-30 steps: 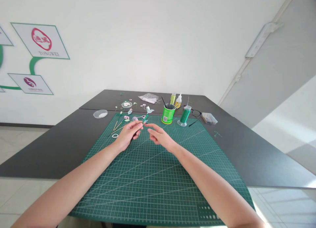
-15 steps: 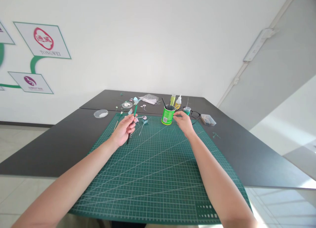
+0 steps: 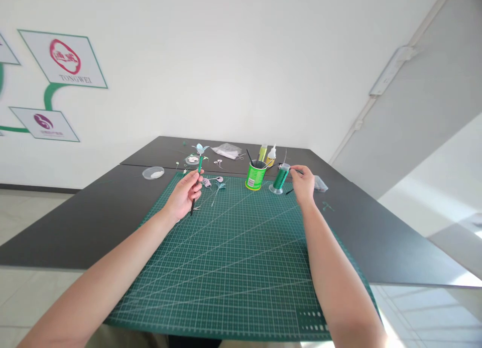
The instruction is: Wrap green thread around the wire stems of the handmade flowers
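Observation:
My left hand (image 3: pixel 185 192) is closed around a thin stick (image 3: pixel 200 164), green at the top and black at the lower end. A pale blue flower (image 3: pixel 201 148) shows at its upper tip. On the right, my right hand (image 3: pixel 303 184) has its thumb and forefinger drawn together beside the top of a green thread spool (image 3: pixel 281 177). The spool leans to the right above its clear round base. Black glasses (image 3: pixel 289 191) lie partly behind this hand; whether the fingers grip them or the spool, I cannot tell.
A green can (image 3: pixel 256 176) holding brushes stands left of the spool, with a glue bottle (image 3: pixel 271 155) behind. Small flower pieces (image 3: pixel 220 187) lie on the green cutting mat (image 3: pixel 233 257). A clear dish (image 3: pixel 153 172), a plastic bag (image 3: pixel 227 150) and a clear box (image 3: pixel 320 184) lie around it.
My right hand has moved right, from the can's side to beside the spool, which now shows in full. My left hand with the flower and stick has shifted slightly left.

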Action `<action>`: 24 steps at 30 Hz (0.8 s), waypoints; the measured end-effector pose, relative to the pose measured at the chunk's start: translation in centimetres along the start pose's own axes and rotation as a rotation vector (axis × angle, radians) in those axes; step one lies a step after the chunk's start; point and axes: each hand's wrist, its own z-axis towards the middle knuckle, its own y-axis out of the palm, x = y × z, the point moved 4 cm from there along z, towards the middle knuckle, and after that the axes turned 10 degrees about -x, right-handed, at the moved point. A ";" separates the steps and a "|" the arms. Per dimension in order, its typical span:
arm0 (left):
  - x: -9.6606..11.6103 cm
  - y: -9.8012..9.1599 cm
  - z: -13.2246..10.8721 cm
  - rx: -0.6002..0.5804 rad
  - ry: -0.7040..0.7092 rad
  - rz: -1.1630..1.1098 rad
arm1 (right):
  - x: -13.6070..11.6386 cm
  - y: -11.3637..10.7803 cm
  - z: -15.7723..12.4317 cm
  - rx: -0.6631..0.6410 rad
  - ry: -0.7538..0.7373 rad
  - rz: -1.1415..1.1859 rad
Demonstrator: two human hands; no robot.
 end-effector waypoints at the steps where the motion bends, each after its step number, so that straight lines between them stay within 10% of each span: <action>1: 0.0 0.0 0.0 0.001 0.000 0.002 | 0.2 -0.3 0.2 0.015 0.001 0.009; 13: -0.1 -0.4 0.0 -0.012 0.000 0.045 | 3.2 -2.7 1.8 0.179 0.158 0.187; 24: -1.3 -0.1 -0.4 -0.045 -0.113 0.262 | 0.3 -1.7 0.0 0.375 -0.009 0.232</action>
